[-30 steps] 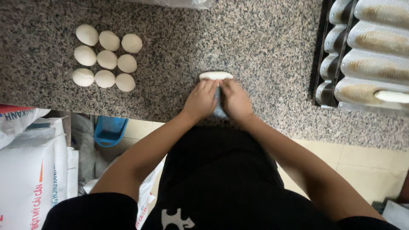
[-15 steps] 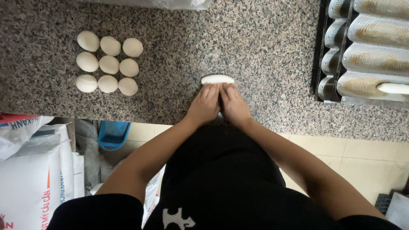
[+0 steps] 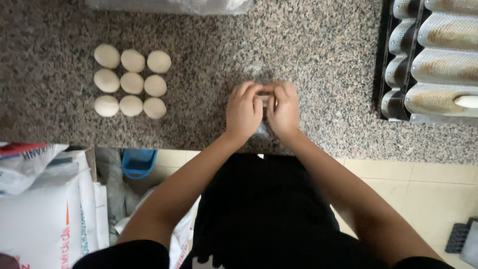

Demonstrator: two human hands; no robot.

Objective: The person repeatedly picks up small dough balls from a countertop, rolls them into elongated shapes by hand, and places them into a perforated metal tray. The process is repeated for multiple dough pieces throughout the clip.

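Note:
My left hand (image 3: 243, 110) and my right hand (image 3: 284, 109) lie side by side, palms down, on the speckled granite counter (image 3: 209, 45). Both press on a piece of white dough (image 3: 265, 99), of which only a sliver shows between the hands. To the left, several round white dough balls (image 3: 132, 83) sit in a neat square grid on the counter.
A dark metal tray (image 3: 398, 60) with long grooved channels stands at the right, one white dough piece (image 3: 467, 101) in it. Clear plastic (image 3: 174, 6) lies at the counter's far edge. Below the counter are white sacks (image 3: 40, 219), a blue tub (image 3: 137, 162) and a tiled floor.
The flattened dough that showed beyond my fingertips is now covered by both hands, which have moved forward over it.

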